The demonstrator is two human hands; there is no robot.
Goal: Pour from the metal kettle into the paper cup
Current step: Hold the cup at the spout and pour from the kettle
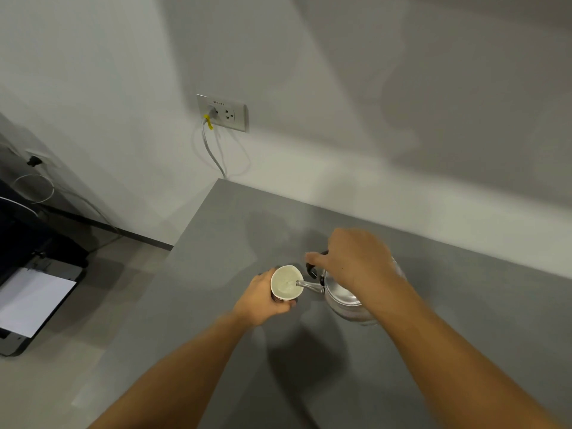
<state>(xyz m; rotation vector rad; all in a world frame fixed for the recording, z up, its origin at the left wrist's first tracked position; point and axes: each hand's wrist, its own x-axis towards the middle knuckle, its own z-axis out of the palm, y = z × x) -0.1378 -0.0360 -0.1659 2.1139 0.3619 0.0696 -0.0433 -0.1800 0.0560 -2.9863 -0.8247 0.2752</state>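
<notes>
A white paper cup (285, 282) stands on the grey counter (216, 289), and my left hand (263, 297) is wrapped around its left side. A shiny metal kettle (343, 300) is just right of the cup, tilted toward it. Its spout tip reaches over the cup's rim into the opening. My right hand (349, 258) grips the kettle's black handle from above and hides most of it. Pale liquid shows inside the cup.
The counter's left edge (173, 258) drops to the floor, where a printer with white paper (31, 301) sits. A wall socket with a plugged cable (221, 113) is on the wall behind. The wall runs along the counter's back.
</notes>
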